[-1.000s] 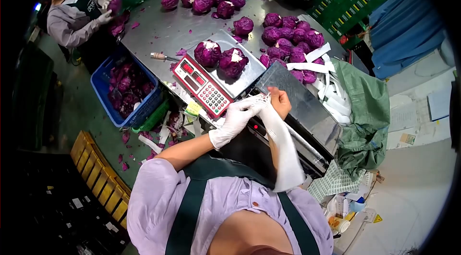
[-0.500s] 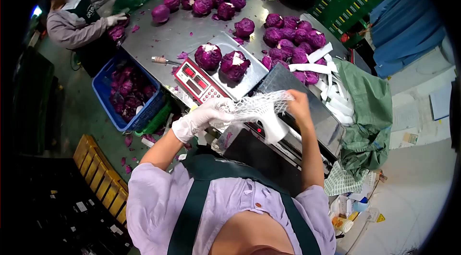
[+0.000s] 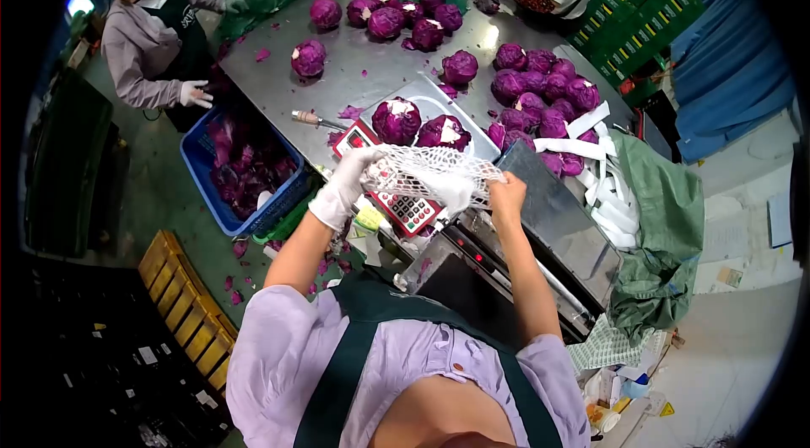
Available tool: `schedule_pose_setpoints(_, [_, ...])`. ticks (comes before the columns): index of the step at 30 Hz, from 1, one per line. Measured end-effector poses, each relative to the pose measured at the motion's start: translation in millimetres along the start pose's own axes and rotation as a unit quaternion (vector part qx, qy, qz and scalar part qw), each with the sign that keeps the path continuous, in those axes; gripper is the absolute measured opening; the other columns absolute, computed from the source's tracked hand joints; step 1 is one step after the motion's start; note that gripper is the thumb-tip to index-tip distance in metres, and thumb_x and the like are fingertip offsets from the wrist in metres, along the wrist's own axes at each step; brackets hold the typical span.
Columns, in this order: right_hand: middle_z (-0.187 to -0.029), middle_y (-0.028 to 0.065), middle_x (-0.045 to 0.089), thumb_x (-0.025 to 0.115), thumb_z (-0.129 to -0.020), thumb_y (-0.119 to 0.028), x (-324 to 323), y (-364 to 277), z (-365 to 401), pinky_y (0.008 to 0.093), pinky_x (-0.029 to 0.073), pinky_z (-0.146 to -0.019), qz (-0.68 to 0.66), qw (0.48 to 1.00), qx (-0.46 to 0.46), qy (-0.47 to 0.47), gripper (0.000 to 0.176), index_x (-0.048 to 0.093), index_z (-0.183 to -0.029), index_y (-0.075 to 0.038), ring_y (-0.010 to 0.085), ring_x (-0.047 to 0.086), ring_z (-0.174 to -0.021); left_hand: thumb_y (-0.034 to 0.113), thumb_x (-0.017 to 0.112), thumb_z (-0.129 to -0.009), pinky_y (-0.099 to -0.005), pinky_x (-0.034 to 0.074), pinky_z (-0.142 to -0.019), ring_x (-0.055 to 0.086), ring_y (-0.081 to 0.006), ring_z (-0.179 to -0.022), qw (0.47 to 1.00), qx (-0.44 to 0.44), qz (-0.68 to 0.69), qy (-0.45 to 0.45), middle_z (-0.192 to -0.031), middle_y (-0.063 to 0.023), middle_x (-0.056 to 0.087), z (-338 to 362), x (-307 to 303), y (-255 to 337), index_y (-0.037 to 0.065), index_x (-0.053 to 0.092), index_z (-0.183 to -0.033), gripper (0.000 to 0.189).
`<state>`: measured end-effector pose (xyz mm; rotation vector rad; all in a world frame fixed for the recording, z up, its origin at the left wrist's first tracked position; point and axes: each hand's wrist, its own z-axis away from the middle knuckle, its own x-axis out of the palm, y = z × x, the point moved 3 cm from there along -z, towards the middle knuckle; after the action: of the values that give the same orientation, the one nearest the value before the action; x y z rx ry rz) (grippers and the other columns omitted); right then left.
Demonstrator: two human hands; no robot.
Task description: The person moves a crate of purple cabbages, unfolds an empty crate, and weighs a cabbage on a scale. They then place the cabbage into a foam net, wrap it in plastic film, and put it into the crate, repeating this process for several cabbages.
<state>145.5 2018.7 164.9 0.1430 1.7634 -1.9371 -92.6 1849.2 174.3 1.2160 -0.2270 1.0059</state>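
A white mesh net (image 3: 434,171) is stretched between my two hands, above the keypad of a red scale (image 3: 411,210). My gloved left hand (image 3: 344,182) grips its left end, and my bare right hand (image 3: 506,195) pinches its right end. Something white and smooth shows within the mesh near the right hand. Just beyond the net, a purple cabbage (image 3: 396,120) and a second cabbage (image 3: 444,133) rest on the scale's metal plate (image 3: 477,137). The net hides part of the scale.
A blue basket (image 3: 202,186) of purple leaves stands at left. Cabbages (image 3: 540,85) are piled right of the scale, near white foam strips (image 3: 612,207). A knife (image 3: 316,119) lies left of the scale. Two co-workers stand across the metal table (image 3: 337,68). A metal machine (image 3: 557,212) is at right.
The net is raised and spread wider between my hands, now in front of the cabbages. The view has shifted. The co-worker at left has let go of a cabbage, which now sits on the table.
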Motion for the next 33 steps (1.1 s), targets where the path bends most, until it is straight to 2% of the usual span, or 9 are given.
schedule_pose_setpoints(6, [-0.085,0.01,0.064,0.058,-0.083,-0.037,33.8,-20.6,-31.6,0.0348,0.043,-0.067,0.115,0.984,-0.012,0.135,0.038,0.061,-0.093,-0.001,0.0234,0.056,-0.074,0.016,0.06,-0.072,-0.0293,0.043,-0.052,0.054,-0.0136,-0.049,0.844,0.293,-0.349,0.284,-0.051,-0.0078,0.056,-50.9,-19.5,21.0,0.001,0.061,-0.062,0.018])
schedule_pose_setpoints(14, [-0.116,0.0168,0.053,0.042,-0.085,-0.058,102.1,31.0,-102.5,0.0343,0.044,-0.084,-0.171,0.967,0.153,-0.115,0.072,0.04,-0.125,0.001,0.0263,0.055,-0.1,0.054,0.04,-0.082,-0.0399,0.045,-0.079,0.058,-0.0366,-0.091,0.752,0.112,-0.609,0.227,-0.089,-0.0222,0.063,-170.2,-85.6,23.7,0.001,0.066,-0.087,0.059])
schedule_pose_setpoints(19, [-0.124,0.0101,0.049,0.035,-0.089,-0.053,90.3,16.0,-91.7,0.0375,0.045,-0.087,-0.256,0.929,0.171,-0.203,0.063,0.035,-0.132,-0.006,0.024,0.053,-0.106,0.027,0.049,-0.086,-0.0316,0.046,-0.078,0.059,-0.0237,-0.089,0.941,0.098,-0.262,0.191,-0.097,-0.0156,0.061,-158.0,-59.1,12.9,-0.007,0.054,-0.102,0.038])
schedule_pose_setpoints(21, [-0.128,0.008,0.046,0.033,-0.09,-0.052,89.9,42.1,-108.4,0.0393,0.043,-0.092,-0.286,0.918,0.166,-0.22,0.059,0.038,-0.131,-0.01,0.023,0.049,-0.112,0.026,0.05,-0.087,-0.0323,0.048,-0.064,0.056,-0.0173,-0.072,0.886,0.187,-0.378,0.195,-0.089,-0.0101,0.059,-173.0,-85.0,3.4,-0.004,0.054,-0.091,0.031])
schedule_pose_setpoints(23, [-0.121,0.0084,0.052,0.034,-0.09,-0.052,79.2,-5.5,-80.5,0.0416,0.041,-0.093,-0.322,0.898,0.208,-0.217,0.056,0.045,-0.125,-0.01,0.0241,0.051,-0.11,0.028,0.046,-0.091,-0.0298,0.051,-0.068,0.059,-0.019,-0.08,0.983,0.049,-0.132,0.116,-0.098,-0.01,0.06,-127.2,-35.3,16.0,-0.005,0.053,-0.104,0.036])
schedule_pose_setpoints(26, [-0.084,0.0007,0.064,0.031,-0.089,-0.057,68.5,8.1,-95.4,0.0185,0.033,-0.035,-0.34,0.866,0.195,-0.31,0.054,0.056,-0.106,-0.012,0.0071,0.056,-0.053,0.022,0.044,-0.092,-0.0281,0.051,-0.071,0.061,-0.0171,-0.084,0.995,0.052,-0.084,0.023,-0.103,-0.0107,0.061,-130.1,-26.9,12.0,-0.002,0.052,-0.114,0.033])
schedule_pose_setpoints(28, [-0.071,-0.0043,0.061,0.033,-0.09,-0.055,71.3,23.4,-99.3,0.0161,0.02,-0.027,-0.371,0.853,0.202,-0.306,0.051,0.058,-0.098,-0.012,0.0023,0.044,-0.038,0.018,0.045,-0.09,-0.0293,0.051,-0.068,0.061,-0.0169,-0.078,0.999,-0.004,-0.034,0.028,-0.093,-0.0085,0.063,-117.7,-14.1,17.3,0.0,0.057,-0.106,0.027])
schedule_pose_setpoints(29, [-0.084,0.0019,0.064,0.034,-0.091,-0.051,71.9,22.1,-98.3,0.0203,0.042,-0.038,-0.377,0.857,0.238,-0.258,0.049,0.057,-0.105,-0.009,0.0088,0.058,-0.055,0.02,0.047,-0.089,-0.0303,0.05,-0.072,0.061,-0.0165,-0.079,0.997,0.029,-0.067,-0.001,-0.094,-0.0078,0.063,-131.3,-26.7,10.3,0.001,0.057,-0.106,0.028])
schedule_pose_setpoints(33, [-0.113,0.0111,0.058,0.036,-0.092,-0.039,57.2,-16.5,-84.2,0.0411,0.045,-0.09,-0.443,0.807,0.218,-0.325,0.046,0.05,-0.117,-0.003,0.0226,0.057,-0.102,0.018,0.042,-0.091,-0.0319,0.047,-0.086,0.058,-0.0192,-0.096,0.992,-0.058,0.029,-0.107,-0.106,-0.0125,0.061,-143.3,-37.0,2.1,-0.002,0.053,-0.112,0.032])
